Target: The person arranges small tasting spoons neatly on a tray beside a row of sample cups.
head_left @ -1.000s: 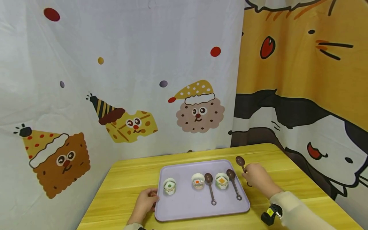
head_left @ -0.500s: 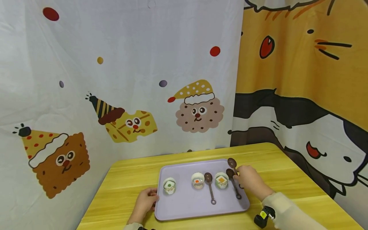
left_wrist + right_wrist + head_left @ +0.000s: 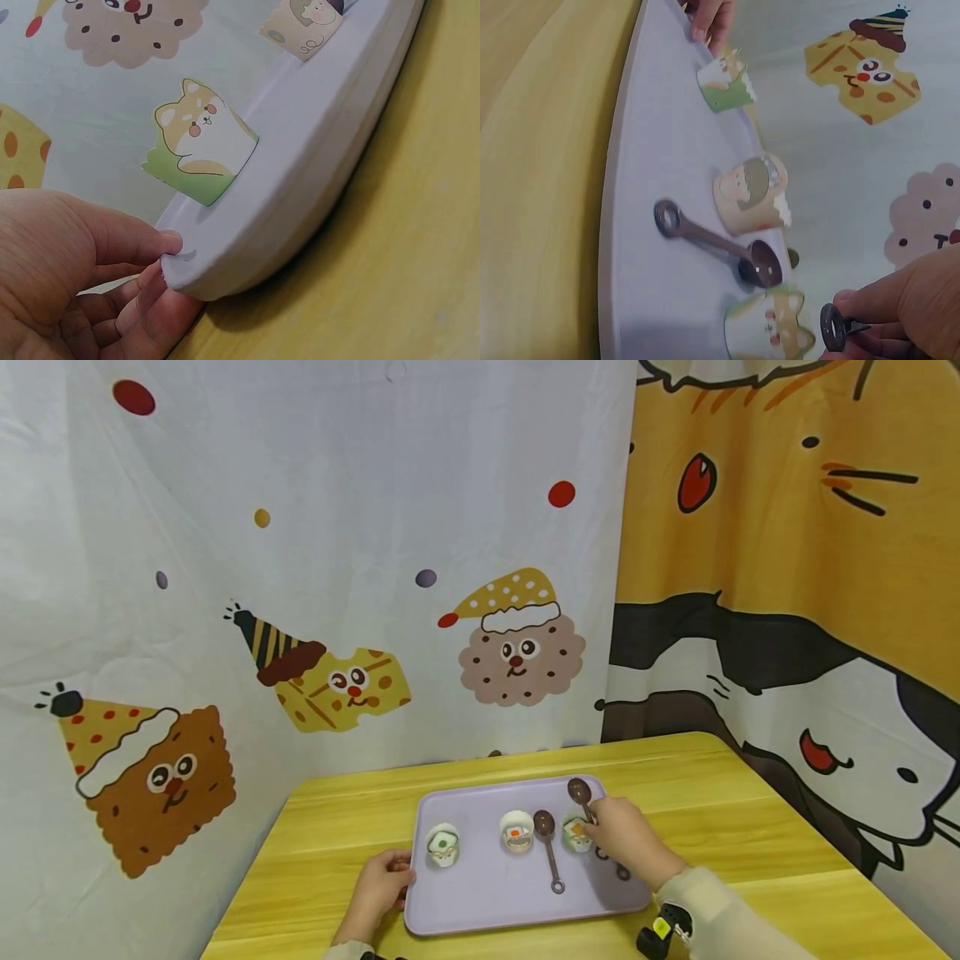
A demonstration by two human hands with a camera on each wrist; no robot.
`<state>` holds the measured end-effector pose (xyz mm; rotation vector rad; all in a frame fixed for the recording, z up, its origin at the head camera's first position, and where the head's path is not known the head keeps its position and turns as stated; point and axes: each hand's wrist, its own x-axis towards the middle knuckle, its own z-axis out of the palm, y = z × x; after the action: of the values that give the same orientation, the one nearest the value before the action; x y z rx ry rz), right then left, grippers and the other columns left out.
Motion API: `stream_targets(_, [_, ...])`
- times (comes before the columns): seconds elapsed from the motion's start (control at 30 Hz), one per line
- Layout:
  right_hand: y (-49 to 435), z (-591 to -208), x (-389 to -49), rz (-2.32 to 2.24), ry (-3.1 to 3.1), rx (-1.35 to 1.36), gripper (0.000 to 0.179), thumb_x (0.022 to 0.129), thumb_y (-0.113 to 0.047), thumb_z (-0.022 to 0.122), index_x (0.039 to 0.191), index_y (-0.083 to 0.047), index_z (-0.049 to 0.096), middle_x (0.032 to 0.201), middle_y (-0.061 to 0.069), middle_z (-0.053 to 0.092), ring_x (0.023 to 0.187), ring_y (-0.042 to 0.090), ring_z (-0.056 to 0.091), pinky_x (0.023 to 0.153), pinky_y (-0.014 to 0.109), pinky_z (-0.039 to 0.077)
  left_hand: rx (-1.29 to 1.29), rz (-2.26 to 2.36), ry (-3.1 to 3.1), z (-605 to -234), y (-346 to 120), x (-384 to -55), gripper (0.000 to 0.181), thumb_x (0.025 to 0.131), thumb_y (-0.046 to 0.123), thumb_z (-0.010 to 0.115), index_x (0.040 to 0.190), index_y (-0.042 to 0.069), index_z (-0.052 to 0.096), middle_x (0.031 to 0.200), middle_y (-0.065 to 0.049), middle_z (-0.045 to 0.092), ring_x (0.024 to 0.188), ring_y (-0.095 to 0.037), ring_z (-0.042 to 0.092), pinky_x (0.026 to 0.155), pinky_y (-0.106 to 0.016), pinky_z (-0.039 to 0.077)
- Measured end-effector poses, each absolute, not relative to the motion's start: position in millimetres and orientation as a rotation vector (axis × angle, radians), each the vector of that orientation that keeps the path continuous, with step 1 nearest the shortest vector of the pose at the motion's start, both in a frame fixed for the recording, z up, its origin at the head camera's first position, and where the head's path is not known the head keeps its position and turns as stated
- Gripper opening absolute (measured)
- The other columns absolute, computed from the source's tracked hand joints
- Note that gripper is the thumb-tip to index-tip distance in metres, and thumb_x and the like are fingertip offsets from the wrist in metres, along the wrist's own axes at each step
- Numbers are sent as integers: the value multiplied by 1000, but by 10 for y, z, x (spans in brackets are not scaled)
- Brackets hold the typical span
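My left hand (image 3: pixel 377 893) grips the left edge of a lilac tray (image 3: pixel 480 906); the left wrist view shows the thumb on top of the rim and fingers below. Over the tray's right part, my right hand (image 3: pixel 630 839) holds a brown spoon (image 3: pixel 579 791) by its handle, bowl pointing away. That hand overlaps the right cartoon cup (image 3: pixel 574 835); in the right wrist view the held spoon's ring end (image 3: pixel 832 328) shows beside this dog-printed cup (image 3: pixel 765 330). Mostly hidden under the hand lies another brown spoon (image 3: pixel 623 872), its ring end showing.
A third brown spoon (image 3: pixel 551 853) lies between the middle cup (image 3: pixel 517 832) and the right one. Farther left on the tray stands a green dog cup (image 3: pixel 443 845). The tray sits on a yellow wood-grain table (image 3: pixel 337 814), with printed curtains (image 3: pixel 420 485) behind.
My right hand has carried the spoon leftward from beyond the tray's right edge, past the spoon lying there, to the right cup. My left hand and the tray have stayed put.
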<state>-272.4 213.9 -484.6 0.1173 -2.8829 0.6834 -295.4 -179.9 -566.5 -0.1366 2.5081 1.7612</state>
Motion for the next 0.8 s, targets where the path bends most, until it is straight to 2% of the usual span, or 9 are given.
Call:
stream_targets(0.43, [1825, -4891, -2789, 718, -2853, 193, 22, 82, -11, 78, 67, -11, 62, 58, -4, 53, 50, 11, 50, 45, 26, 43, -156, 1739, 2520, -5651, -1802, -2954, 38, 88, -2, 65, 125, -10, 62, 99, -15, 63, 73, -20, 64, 55, -36, 58])
stream_targets(0.67, [1661, -4858, -2816, 726, -2915, 180, 14, 85, -16, 80, 83, -4, 72, 66, -1, 62, 55, 11, 54, 50, 28, 46, -164, 1737, 2536, -5644, -1783, -2948, 38, 87, -2, 67, 124, -9, 63, 98, -13, 62, 73, -20, 63, 54, -36, 57])
stream_targets(0.8, [1558, -4830, -2818, 765, -2909, 201, 19, 85, -16, 80, 72, -10, 68, 61, -2, 58, 54, 12, 53, 50, 28, 45, -161, 1728, 2542, -5641, -1786, -2949, 38, 87, -2, 67, 124, -9, 63, 98, -13, 62, 73, -20, 63, 54, -35, 57])
